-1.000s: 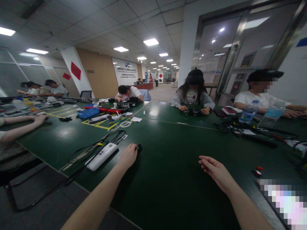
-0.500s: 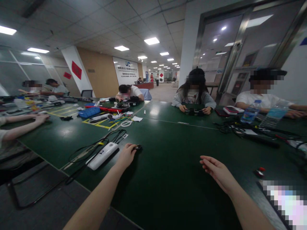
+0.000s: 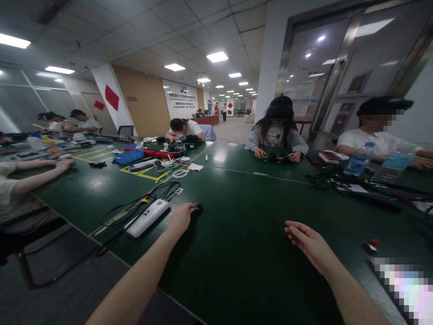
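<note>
My left hand (image 3: 181, 218) pinches a small dark object (image 3: 198, 206) at its fingertips, low over the green table (image 3: 237, 198); the object is too small to name. Right of the middle, my right hand (image 3: 306, 241) is held over the table with its fingers slightly curled and apart, and nothing shows in it. A white power bank-like device (image 3: 148, 218) marked 2 lies left of my left hand. Beyond my right hand, near the right edge, is a small red and silver object (image 3: 371, 246).
Black cables (image 3: 157, 194) run beside the white device. A blue basket (image 3: 128, 156) stands farther back left. Plastic bottles (image 3: 359, 159) stand at the right, near more cables. A bright pixelated screen (image 3: 406, 284) lies at the lower right. Several people sit around the table.
The whole view has shifted slightly, so things appear a little farther right. Both hands keep nearly the same pose, and my left hand still holds the small dark object.
</note>
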### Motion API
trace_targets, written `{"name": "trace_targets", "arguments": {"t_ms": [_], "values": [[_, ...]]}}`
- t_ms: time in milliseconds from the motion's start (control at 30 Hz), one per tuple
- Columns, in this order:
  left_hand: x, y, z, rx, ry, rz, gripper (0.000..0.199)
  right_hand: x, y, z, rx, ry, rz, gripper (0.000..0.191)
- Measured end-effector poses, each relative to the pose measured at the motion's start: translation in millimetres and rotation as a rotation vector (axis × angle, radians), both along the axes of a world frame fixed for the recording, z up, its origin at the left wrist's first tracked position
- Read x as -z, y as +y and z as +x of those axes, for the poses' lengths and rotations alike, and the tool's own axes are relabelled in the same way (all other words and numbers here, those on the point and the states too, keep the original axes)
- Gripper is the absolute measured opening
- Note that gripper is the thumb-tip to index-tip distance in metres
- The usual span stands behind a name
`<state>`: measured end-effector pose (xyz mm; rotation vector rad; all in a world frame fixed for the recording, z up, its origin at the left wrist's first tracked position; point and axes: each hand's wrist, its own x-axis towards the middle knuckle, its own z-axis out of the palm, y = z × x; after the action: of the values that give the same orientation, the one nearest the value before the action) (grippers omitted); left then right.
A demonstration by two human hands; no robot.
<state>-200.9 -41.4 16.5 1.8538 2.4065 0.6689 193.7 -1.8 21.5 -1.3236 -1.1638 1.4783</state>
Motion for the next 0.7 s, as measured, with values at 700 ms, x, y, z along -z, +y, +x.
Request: {"name": "trace_targets", "arguments": {"t_ms": [700], "values": [[3.6, -1.8, -14.0, 0.200, -0.191, 0.095, 0.027, -5.6, -2.6, -2.2, 0.020, -0.004, -0.027, 0.032]]}}
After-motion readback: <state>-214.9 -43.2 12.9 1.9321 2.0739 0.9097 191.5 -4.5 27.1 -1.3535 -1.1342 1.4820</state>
